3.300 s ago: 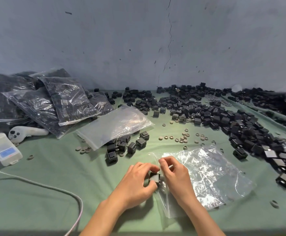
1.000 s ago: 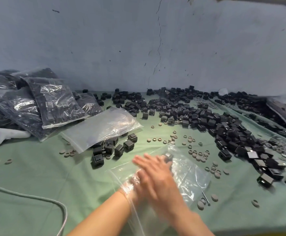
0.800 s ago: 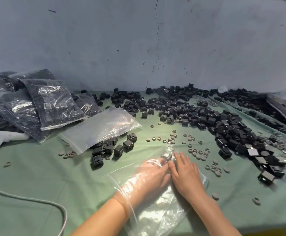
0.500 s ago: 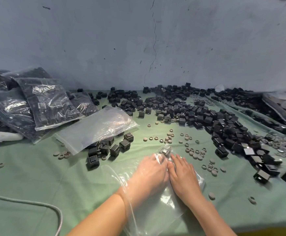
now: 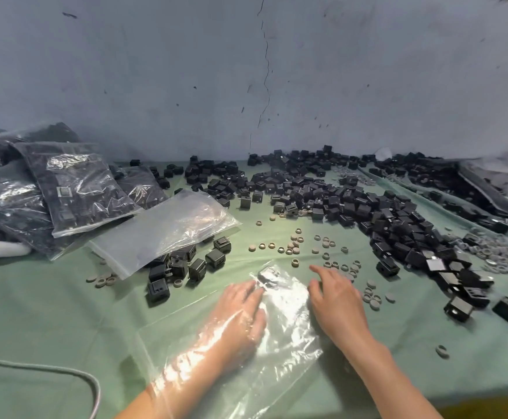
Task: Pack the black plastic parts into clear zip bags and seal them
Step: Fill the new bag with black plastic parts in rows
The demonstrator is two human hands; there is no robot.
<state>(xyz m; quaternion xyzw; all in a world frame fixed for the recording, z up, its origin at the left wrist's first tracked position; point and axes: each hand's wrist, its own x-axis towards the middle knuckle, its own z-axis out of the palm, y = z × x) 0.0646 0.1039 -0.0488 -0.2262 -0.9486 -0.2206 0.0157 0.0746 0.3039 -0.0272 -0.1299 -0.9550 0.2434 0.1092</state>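
left hand (image 5: 240, 309), grip wide, inside crinkly clear bag (image 5: 290, 340) by boxy black part (image 5: 266, 277), right hand (image 5: 337, 300) grip wide

Dim, cool light is lying flat over the tabletop (image 5: 50, 313), a paler patch is glowing near its middle, white glare is flashing off the clear bag (image 5: 286, 337) and the filled bags (image 5: 77, 189) at left, and the wide lens is bending and blurring the edges.

The left hand (image 5: 240, 313) lies inside the zip bag (image 5: 289, 337) at the near middle of the surface (image 5: 50, 322), with one part (image 5: 266, 278) at the bag's far end. The right hand (image 5: 334, 300) rests just right of the bag. Loose parts (image 5: 397, 231) are heaped behind and to the right, and filled bags (image 5: 74, 189) are piled far left.
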